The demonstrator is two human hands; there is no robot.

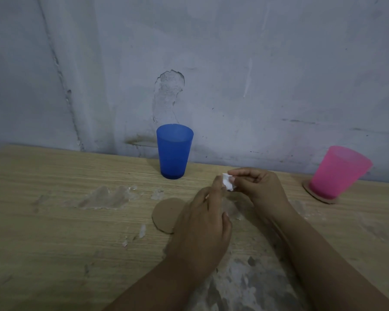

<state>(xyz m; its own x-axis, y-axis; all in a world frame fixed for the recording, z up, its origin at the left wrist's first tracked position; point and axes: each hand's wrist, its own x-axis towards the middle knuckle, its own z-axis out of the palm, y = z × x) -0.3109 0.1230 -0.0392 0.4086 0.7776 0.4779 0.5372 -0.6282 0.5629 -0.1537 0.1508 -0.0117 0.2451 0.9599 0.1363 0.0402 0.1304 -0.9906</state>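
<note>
Closest to us, the counter (54,254) is light wood with thin lines running across it. Near the front edge the top is rubbed away, and there are grey and white patches (245,279). Small white flakes and dull smears lie farther to the left.

Two bare arms reach in from the bottom. The left hand (202,223) is above a flat brown card circle (164,215) that lies on the wood and hides part of it. The right hand (261,189) is a bit farther back. Both hands are curled, and their fingertips pinch a little white scrap (228,184). The scrap is held up between them, above the counter and just past the circle.

Behind the hands a blue cup (174,151) stands up straight near the back edge. Far off to the right, a pink cup (339,171) sits on a second card circle (319,196).

At the very back is the wall (256,63). It is pale grey-blue and stained. Some paint has chipped off (169,93) above the blue cup, and a long crack (61,75) runs down the left side.
</note>
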